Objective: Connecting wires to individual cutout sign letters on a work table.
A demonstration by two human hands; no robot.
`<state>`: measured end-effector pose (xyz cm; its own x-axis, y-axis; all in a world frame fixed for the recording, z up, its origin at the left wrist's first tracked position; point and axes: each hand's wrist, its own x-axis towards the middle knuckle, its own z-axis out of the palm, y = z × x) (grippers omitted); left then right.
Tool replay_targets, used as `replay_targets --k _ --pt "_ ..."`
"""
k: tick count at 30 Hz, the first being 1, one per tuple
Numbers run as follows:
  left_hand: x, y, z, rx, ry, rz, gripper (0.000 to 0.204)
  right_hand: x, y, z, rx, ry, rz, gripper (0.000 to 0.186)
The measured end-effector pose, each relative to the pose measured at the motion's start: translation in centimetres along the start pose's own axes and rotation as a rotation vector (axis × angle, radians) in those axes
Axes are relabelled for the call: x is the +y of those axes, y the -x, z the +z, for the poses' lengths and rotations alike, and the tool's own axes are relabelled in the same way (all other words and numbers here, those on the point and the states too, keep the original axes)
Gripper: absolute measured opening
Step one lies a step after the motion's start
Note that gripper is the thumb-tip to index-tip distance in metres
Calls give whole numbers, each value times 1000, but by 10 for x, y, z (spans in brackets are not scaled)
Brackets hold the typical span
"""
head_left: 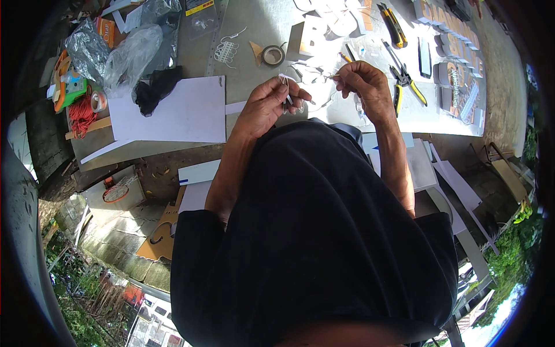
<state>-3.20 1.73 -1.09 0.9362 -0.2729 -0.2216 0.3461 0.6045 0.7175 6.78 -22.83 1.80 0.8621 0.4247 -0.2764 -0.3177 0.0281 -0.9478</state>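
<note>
My left hand (267,105) is above the near edge of the metal table, its fingers closed on thin white wire (284,78) that loops over the fingertips. A short slim piece sticks out from between those fingers, too small to name. To its right, my right hand (365,85) pinches a thin strand that points toward the left hand; its exact kind is hard to make out. Between and beyond the hands, more white wire and small white pieces (309,72) lie in bright glare. A roll of dark tape (273,55) rests just beyond the left hand.
Pliers with yellow-black handles (408,84) and a yellow-black utility knife (393,26) lie at the right. Block letters (457,55) line the far right. A white sheet (173,115), plastic bags (133,55) and red cord (83,114) occupy the left.
</note>
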Motion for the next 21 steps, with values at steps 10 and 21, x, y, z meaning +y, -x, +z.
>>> replay_targets --k 10,21 --pt "17 1 3 4 -43 -12 37 -23 0 1 -79 379 -102 17" --pt "29 2 -4 -114 189 -43 60 -37 -7 7 -194 393 -97 12"
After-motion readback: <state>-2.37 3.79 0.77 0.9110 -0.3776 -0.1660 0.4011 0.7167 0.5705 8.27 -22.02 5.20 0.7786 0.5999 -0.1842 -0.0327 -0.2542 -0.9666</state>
